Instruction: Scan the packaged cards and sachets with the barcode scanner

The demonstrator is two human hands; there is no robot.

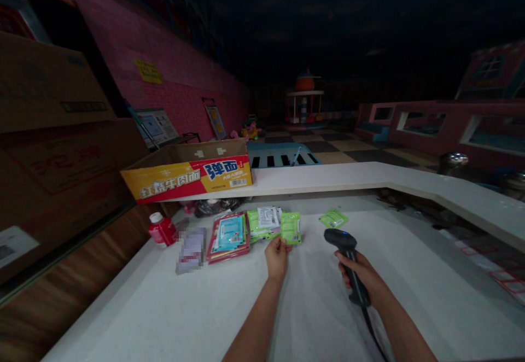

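Observation:
My left hand (278, 255) pinches the lower edge of a small green packet (291, 227), held upright with its printed side toward me. In my right hand (361, 274) is a black barcode scanner (350, 261), its head tilted toward the packet and its cable running down to the bottom edge. Behind and left of the held packet lie more green packets (262, 223), one with a white label. Beside them is a pile of blue and red packets (230, 236). A single green packet (333, 218) lies flat beyond the scanner.
A red bottle (161, 231) with a white cap and a blurred flat item (192, 249) stand left on the white counter (164, 307). A yellow-red noodle carton (192, 173) sits on the raised ledge (320, 176). Large brown cartons (61, 154) are stacked at the left.

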